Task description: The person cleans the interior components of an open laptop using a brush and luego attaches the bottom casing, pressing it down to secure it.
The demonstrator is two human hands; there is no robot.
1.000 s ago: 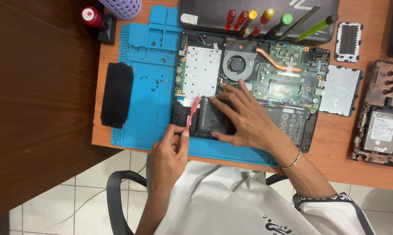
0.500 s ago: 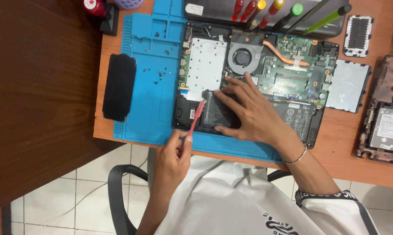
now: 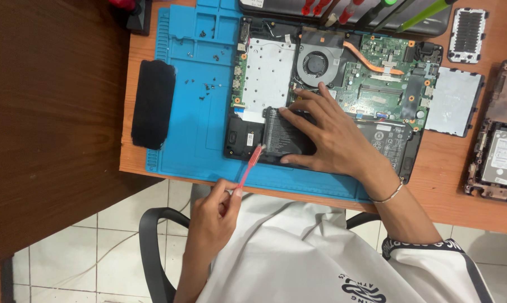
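An opened laptop (image 3: 377, 73) lies on a blue work mat (image 3: 197, 118), its circuit board and fan (image 3: 316, 62) bare. My right hand (image 3: 335, 137) rests flat on the black battery (image 3: 284, 134) at the laptop's near edge, fingers spread. My left hand (image 3: 214, 216) hovers off the table's front edge and pinches a thin red pry tool (image 3: 251, 164). The tool's tip touches the battery's lower left corner.
A black oblong pad (image 3: 152, 104) lies at the mat's left edge, with several small screws (image 3: 208, 87) loose on the mat. Screwdrivers (image 3: 377, 8) sit on a dark lid at the back. A grey cover plate (image 3: 452, 101) and a hard drive (image 3: 503, 160) lie to the right.
My left hand has drawn back toward me off the table with the red tool, whose tip now meets the battery corner. The view has shifted so the laptop sits higher in the frame.
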